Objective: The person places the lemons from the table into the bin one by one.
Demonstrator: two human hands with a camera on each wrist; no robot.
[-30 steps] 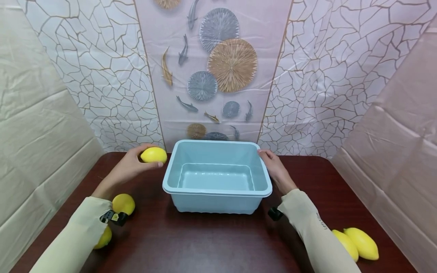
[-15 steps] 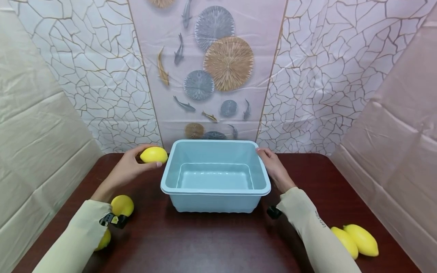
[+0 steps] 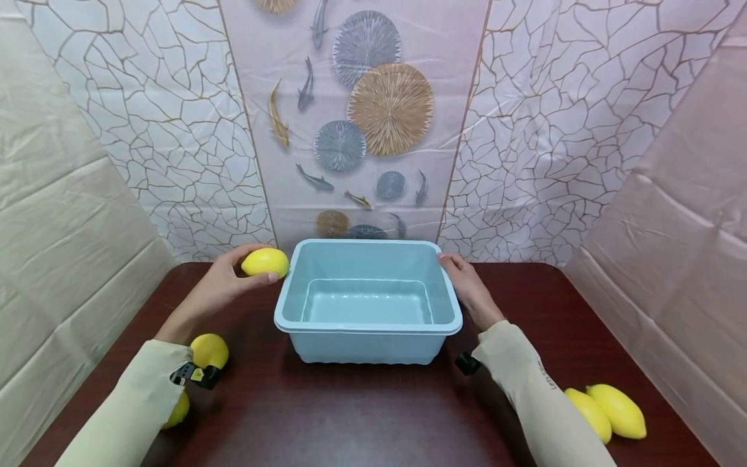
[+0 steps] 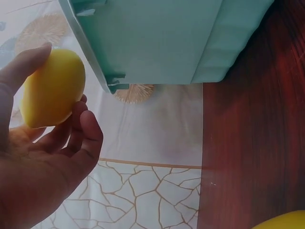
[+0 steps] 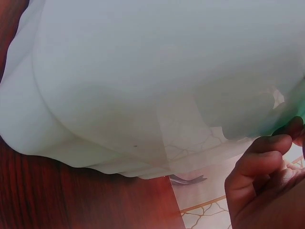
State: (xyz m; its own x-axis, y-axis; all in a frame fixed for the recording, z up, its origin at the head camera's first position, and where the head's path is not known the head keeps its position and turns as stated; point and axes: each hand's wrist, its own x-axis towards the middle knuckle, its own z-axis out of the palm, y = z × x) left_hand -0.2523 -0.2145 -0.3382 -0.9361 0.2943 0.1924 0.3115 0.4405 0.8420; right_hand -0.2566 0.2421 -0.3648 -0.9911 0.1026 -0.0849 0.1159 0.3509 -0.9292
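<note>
A pale blue plastic basin (image 3: 367,347) stands on the dark red table, its inside bare. My left hand (image 3: 224,285) grips a yellow lemon (image 3: 266,262) between thumb and fingers, just outside the basin's left rim and about level with it. In the left wrist view the lemon (image 4: 55,88) sits apart from the basin's outer wall (image 4: 152,43). My right hand (image 3: 471,288) holds the basin's right rim near the back corner; its fingers (image 5: 259,164) are curled up under the edge in the right wrist view.
By my left wrist lie two more lemons, one (image 3: 210,351) behind the wrist camera and one (image 3: 177,410) partly hidden by the sleeve. Two lemons (image 3: 617,411) touch each other at the right, beside my right forearm. A patterned cloth (image 3: 362,130) hangs behind the table.
The lemon in my left hand has risen slightly and shifted a little right toward the basin rim. The head view has turned slightly. My right hand stays on the rim.
</note>
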